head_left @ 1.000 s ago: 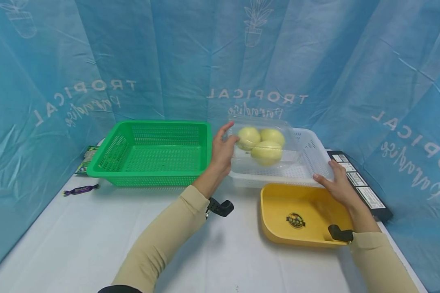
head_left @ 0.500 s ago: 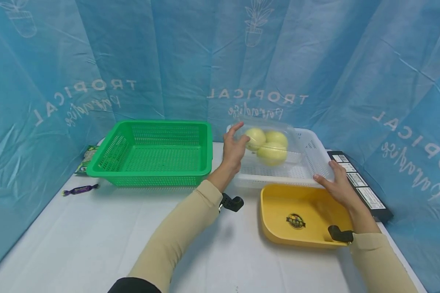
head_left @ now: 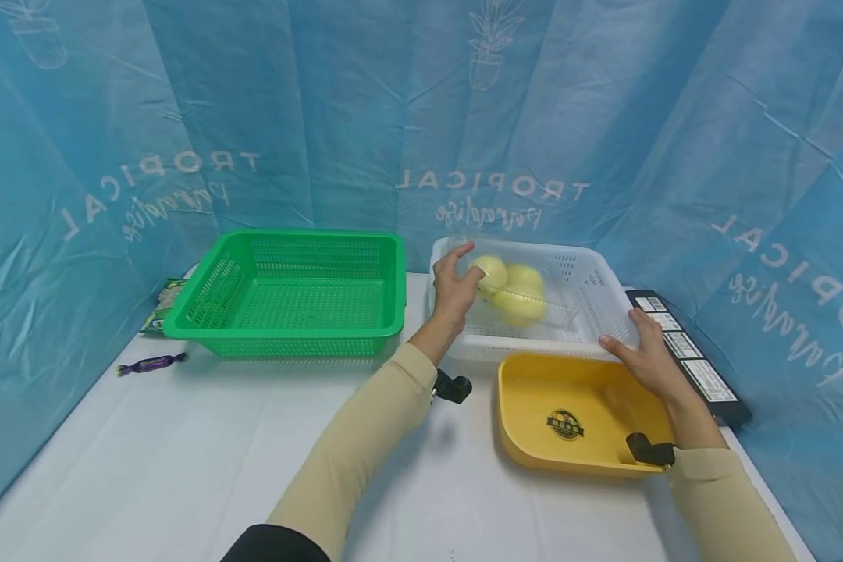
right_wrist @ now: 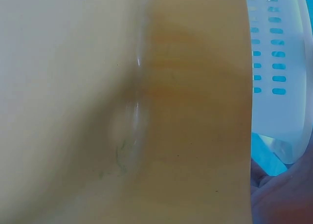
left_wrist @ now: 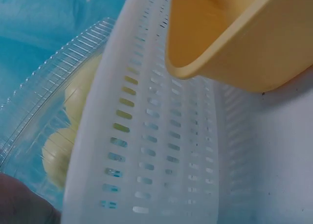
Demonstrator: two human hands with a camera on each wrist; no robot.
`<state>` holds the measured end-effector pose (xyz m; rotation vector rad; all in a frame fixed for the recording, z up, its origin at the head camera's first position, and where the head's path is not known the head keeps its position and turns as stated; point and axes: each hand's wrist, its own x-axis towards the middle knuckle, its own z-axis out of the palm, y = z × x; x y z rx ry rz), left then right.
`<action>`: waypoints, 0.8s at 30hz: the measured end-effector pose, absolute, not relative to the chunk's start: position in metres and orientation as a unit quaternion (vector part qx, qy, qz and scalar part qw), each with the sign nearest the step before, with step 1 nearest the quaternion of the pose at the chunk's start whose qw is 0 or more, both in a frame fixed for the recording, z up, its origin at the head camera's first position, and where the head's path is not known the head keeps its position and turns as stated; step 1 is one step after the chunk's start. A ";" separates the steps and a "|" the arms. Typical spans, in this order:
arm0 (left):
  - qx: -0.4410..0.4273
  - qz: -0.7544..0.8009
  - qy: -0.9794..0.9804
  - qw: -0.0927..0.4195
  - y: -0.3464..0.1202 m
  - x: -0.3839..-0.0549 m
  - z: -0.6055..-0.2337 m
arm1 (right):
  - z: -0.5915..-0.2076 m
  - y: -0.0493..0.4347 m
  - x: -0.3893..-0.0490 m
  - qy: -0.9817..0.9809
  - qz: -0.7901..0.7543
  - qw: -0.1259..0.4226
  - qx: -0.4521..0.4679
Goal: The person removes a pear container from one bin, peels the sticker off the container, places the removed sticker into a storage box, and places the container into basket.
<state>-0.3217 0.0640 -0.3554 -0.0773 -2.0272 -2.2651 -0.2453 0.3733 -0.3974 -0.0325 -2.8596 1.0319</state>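
My left hand [head_left: 454, 295] holds the left end of a clear plastic clamshell box [left_wrist: 46, 75], fingers at the far side and thumb toward the near side. Inside the box are 3 pale yellow-green round fruits [head_left: 520, 304]. It sits tilted within the white slotted basket [head_left: 593, 290], seen through that basket's wall in the left wrist view. At the basket's front right corner, my right hand [head_left: 642, 351] grips the rim, thumb inside. The right wrist view mostly shows the yellow basin [right_wrist: 195, 111]; only part of the right hand [right_wrist: 288, 199] appears there.
A green slotted basket [head_left: 288, 343] stands left of the white one. The yellow basin [head_left: 534, 394] lies in front of it. A black box with white labels [head_left: 706, 375] is at right. A purple-wrapped candy [head_left: 152, 364] and a green packet [head_left: 163, 306] lie far left.
My left hand has moved right and lower with the clear box, bringing it down into the white basket. My right hand stays on the basket's corner.
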 end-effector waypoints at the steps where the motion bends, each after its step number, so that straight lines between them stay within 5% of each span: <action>1: -0.024 -0.743 -0.667 0.048 0.064 -0.323 -0.356 | -0.397 0.373 -0.245 -0.940 0.338 0.051 -0.012; 24: -0.012 -0.710 -0.703 0.030 0.074 -0.327 -0.368 | -0.399 0.374 -0.244 -0.938 0.342 0.042 -0.024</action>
